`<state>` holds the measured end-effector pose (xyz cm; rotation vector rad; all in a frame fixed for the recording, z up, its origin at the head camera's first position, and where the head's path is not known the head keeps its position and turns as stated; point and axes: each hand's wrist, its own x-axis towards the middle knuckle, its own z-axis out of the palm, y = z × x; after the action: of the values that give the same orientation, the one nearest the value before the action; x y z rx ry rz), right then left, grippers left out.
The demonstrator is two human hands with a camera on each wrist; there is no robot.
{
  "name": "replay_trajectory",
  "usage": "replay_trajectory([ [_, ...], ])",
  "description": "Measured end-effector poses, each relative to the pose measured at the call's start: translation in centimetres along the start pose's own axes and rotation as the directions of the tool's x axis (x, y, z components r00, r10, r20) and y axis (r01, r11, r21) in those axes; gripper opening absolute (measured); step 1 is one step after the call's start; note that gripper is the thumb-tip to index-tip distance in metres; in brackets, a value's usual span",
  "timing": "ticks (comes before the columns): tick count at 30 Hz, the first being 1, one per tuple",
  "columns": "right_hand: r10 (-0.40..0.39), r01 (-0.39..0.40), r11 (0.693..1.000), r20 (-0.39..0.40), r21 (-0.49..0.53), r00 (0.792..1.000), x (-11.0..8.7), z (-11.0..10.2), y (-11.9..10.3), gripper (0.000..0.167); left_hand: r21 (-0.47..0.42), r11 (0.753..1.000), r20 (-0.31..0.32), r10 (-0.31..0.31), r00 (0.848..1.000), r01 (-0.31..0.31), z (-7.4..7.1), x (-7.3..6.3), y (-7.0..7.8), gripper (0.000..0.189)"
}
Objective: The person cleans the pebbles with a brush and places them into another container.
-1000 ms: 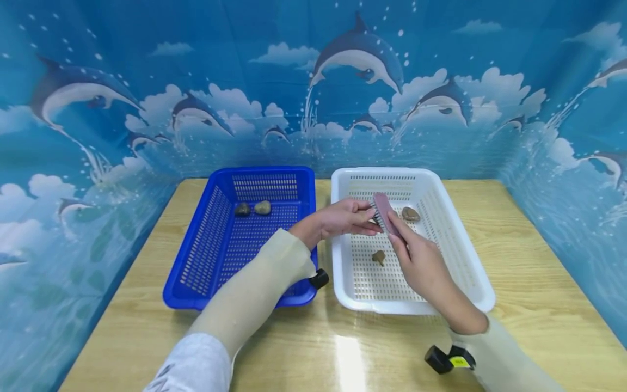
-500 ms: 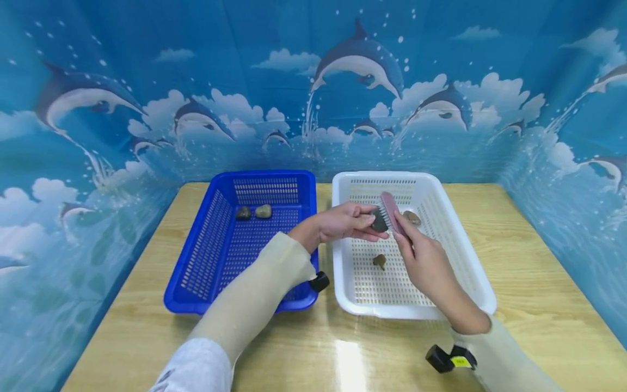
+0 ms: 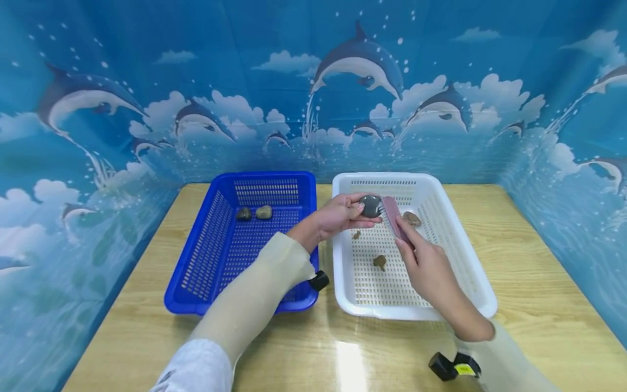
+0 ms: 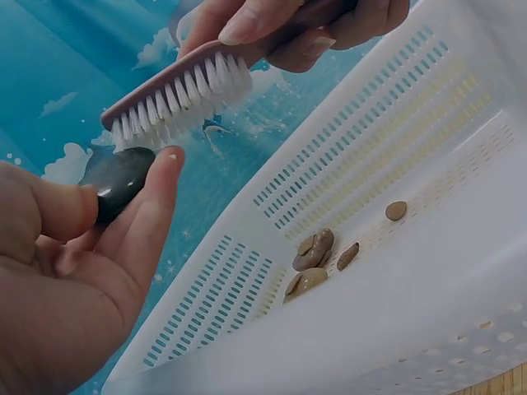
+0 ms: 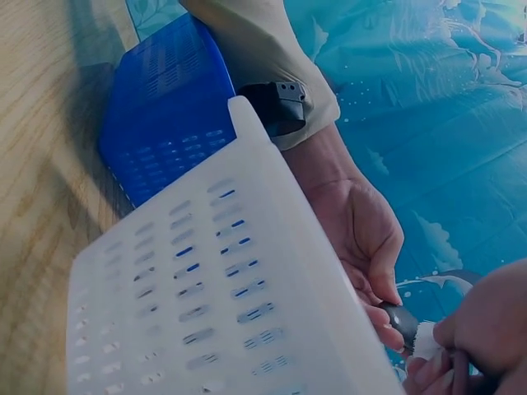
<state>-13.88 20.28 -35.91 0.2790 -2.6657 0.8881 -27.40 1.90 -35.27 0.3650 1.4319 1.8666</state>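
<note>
By the left hand point(image 3: 339, 216), a dark stone point(image 3: 370, 206) is pinched between thumb and fingers, above the white basket point(image 3: 421, 312). In the right hand point(image 3: 433, 269) the handle of a pink brush point(image 3: 393, 214) is gripped, and its white bristles point(image 4: 183, 97) appear to be pressed against the edge of this stone. So the brushing is judged to be in progress; the visible face of the stone looks smooth and shiny, but whether it is clean all over cannot be told. Below the hands, inside the white basket, a brown stone point(image 3: 411, 219) and some smaller brown pieces point(image 3: 380, 262) are seen lying; these can be counted as not yet handled, or partly as loosened bits, which cannot be decided. To the left, in the blue basket point(image 3: 200, 267), a dark pebble point(image 3: 244, 214) and a pale pebble point(image 3: 264, 212) are placed side by side, probably already finished. Both baskets are carried by the wooden tabletop point(image 3: 117, 326).
</note>
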Motion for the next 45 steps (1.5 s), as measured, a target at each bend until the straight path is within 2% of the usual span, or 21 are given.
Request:
replay_trajectory([
  [5, -0.023, 0.023, 1.000, 0.009, 0.000, 1.000, -0.3, 0.1, 0.0, 0.045, -0.034, 0.999, -0.086, 0.021, 0.996, -0.024, 0.0, 0.1, 0.2, 0.043],
  [10, -0.005, 0.004, 1.000, 0.024, 0.022, 1.000, -0.6, 0.1, 0.3, 0.045, -0.009, 1.000, -0.101, 0.010, 0.995, -0.011, 0.1, 0.1, 0.3, 0.042],
  [14, 0.021, -0.023, 0.998, 0.036, 0.054, 0.999, -0.9, 0.0, 0.5, 0.045, 0.070, 0.998, -0.106, 0.016, 0.994, -0.008, 0.3, 0.2, 0.1, 0.040],
  [18, 0.032, -0.034, 0.998, 0.028, 0.057, 0.999, -1.1, -0.1, 0.7, 0.044, 0.178, 0.982, -0.120, 0.087, 0.989, -0.064, 0.4, 0.2, -0.2, 0.038],
  [22, 0.038, -0.039, 0.997, 0.014, 0.062, 0.999, -1.3, -0.3, 0.7, 0.043, 0.248, 0.960, -0.156, 0.175, 0.972, -0.133, 0.6, 0.0, 0.0, 0.036],
  [25, 0.041, -0.042, 0.996, 0.015, 0.073, 0.999, -1.3, -0.3, 0.7, 0.043, 0.213, 0.967, -0.192, 0.180, 0.965, -0.138, 0.8, -0.3, 0.5, 0.035],
  [29, 0.033, -0.034, 0.997, 0.013, 0.075, 0.999, -1.2, -0.4, 0.7, 0.042, 0.104, 0.989, -0.242, 0.132, 0.961, -0.110, 0.9, -0.4, 1.1, 0.038],
  [33, 0.025, -0.026, 0.997, 0.014, 0.069, 1.000, -1.2, -0.4, 0.8, 0.042, -0.003, 0.995, -0.275, 0.095, 0.957, -0.099, 1.1, -0.7, 1.3, 0.040],
  [37, 0.023, -0.024, 0.998, 0.015, 0.064, 1.000, -1.1, -0.3, 0.8, 0.043, -0.057, 0.995, -0.260, 0.060, 0.964, -0.077, 1.1, -1.3, 1.4, 0.037],
  [41, 0.021, -0.021, 0.998, 0.014, 0.059, 1.000, -1.0, -0.2, 0.8, 0.042, -0.063, 0.997, -0.215, 0.027, 0.976, -0.042, 0.9, -1.7, 1.4, 0.039],
  [45, 0.011, -0.012, 0.998, 0.009, 0.059, 1.000, -0.9, 0.0, 0.8, 0.041, -0.067, 0.997, -0.214, 0.013, 0.977, -0.028, 0.6, -2.2, 1.5, 0.042],
])
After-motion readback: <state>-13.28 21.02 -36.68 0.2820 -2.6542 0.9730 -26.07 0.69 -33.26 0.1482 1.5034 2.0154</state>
